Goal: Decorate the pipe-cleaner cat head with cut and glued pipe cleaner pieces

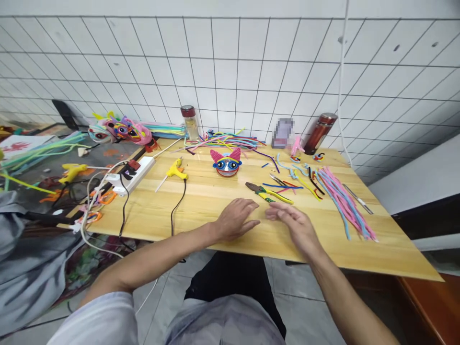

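My left hand (235,218) lies flat on the wooden table (201,201), fingers stretched out and holding nothing. My right hand (293,223) rests beside it with fingers extended toward the left, also holding nothing. Just beyond both hands lie yellow-and-green pliers (268,192). Farther back sits a small round craft face (226,163) with pink ears and blue eyes. A bundle of pink and blue pipe cleaners (345,201) lies to the right of my right hand.
A yellow glue gun (175,171) and white power strip (134,175) lie at left with trailing cords. Two bottles (189,122) (319,132) stand by the tiled wall. Loose pipe cleaners (230,140) and colourful masks (122,129) fill the back. A second glue gun (74,171) lies on the left table.
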